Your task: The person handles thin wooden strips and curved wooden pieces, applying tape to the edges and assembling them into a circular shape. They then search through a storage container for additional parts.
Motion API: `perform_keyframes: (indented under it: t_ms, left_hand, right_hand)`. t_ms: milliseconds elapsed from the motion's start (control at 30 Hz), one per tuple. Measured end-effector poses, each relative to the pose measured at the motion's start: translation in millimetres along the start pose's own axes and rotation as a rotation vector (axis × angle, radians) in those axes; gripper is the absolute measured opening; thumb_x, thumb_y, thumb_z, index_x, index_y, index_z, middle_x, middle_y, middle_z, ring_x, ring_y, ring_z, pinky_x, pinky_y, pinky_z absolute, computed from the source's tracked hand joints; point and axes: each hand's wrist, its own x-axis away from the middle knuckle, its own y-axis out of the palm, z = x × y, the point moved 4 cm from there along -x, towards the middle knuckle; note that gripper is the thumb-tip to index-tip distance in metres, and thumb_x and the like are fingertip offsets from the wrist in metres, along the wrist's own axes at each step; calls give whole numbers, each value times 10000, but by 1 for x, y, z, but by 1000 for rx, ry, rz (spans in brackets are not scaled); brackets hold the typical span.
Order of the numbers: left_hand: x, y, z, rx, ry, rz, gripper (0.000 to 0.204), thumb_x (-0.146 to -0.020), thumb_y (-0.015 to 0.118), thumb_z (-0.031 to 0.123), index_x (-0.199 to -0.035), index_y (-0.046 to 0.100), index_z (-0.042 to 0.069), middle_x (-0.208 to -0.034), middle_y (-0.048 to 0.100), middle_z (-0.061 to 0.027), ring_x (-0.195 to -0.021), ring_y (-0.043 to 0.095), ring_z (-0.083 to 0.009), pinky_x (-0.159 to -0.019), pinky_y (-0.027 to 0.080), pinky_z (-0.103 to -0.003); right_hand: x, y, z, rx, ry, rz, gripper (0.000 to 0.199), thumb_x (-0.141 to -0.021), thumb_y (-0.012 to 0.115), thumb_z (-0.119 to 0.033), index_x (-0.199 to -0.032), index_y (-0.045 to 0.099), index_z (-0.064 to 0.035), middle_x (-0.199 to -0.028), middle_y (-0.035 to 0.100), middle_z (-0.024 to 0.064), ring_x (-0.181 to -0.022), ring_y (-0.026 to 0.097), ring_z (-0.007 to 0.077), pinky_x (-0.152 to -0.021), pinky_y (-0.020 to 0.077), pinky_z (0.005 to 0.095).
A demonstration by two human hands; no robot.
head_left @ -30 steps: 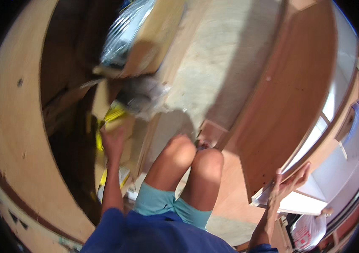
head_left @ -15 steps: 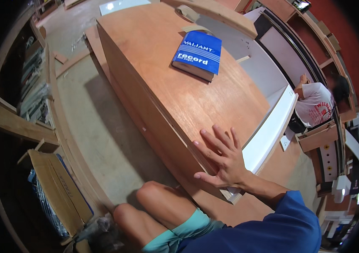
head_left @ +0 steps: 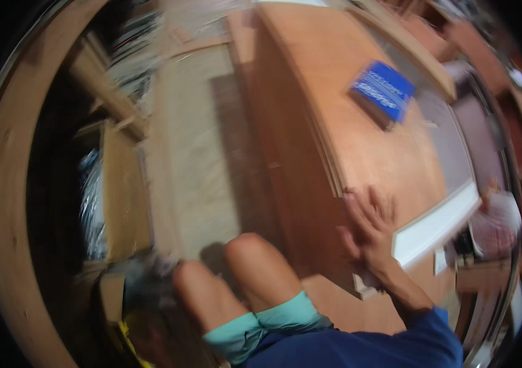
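Note:
My right hand (head_left: 368,230) rests palm down on the near corner of a large plywood box or cabinet (head_left: 374,150), its fingers spread and slightly blurred. It holds nothing. A thick blue book (head_left: 383,91) with white lettering lies flat on the plywood top, well beyond my fingertips. Beside my wrist, a white strip (head_left: 433,227) runs along the box's right edge. My left hand is out of the picture.
At the left stand a long wooden beam (head_left: 9,184), an upright cardboard piece (head_left: 126,196) and plastic-wrapped stock (head_left: 92,208). A wooden rail (head_left: 405,49) crosses the box's far side. Another person in a white shirt (head_left: 497,224) is at the right, among cabinets.
My view has swung to the left, so the box, the book and my right hand appear farther right and blurred. The right hand stays on the box's near corner.

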Motion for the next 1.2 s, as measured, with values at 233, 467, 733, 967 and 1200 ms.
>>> perform_keyframes:
  t_ms: [233,467,733,967,1200]
  left_hand:
    - [-28,-31,52,55,50,75,635,-782,821,437,-1127,593,-44,-937,681,-283,-857,674,-492,-696,540,-535]
    - [-21,-48,53,157,23,23,577,-781,827,372,-1108,587,-38,-936,667,-258,-844,664,-475,-704,540,-509]
    - [-25,-66,47,344,-74,-74,553,-817,818,231,-1263,595,-9,-1350,504,-280,-1260,494,-463,-1073,411,-515]
    - [-141,-169,126,-99,410,410,789,-776,829,81,-1494,518,181,-1546,377,-239,-1467,325,-428,-1211,273,-549]
    - [-246,-145,37,26,498,352,858,-774,863,128,-1519,439,134,-1516,454,-202,-1432,415,-377,-1209,293,-530]
  right_hand:
    - [16,-3,-7,223,-36,-33,813,-858,741,-307,-1575,436,-77,-1624,442,103,-1548,316,342,-1263,86,571]
    - [15,5,18,246,-100,-36,799,-908,665,-370,-1612,379,-124,-1668,374,76,-1575,259,309,-1267,76,580]
    - [21,22,55,206,-144,39,684,-983,623,-417,-1593,427,-173,-1652,395,86,-1565,274,324,-1251,157,635]
    - [23,23,45,91,-103,73,584,-1028,594,-201,-1585,426,-160,-1629,424,100,-1546,313,316,-1260,240,564]
    - [11,25,46,112,-225,79,614,-988,628,-211,-1566,448,-108,-1612,450,102,-1541,325,330,-1268,243,538]
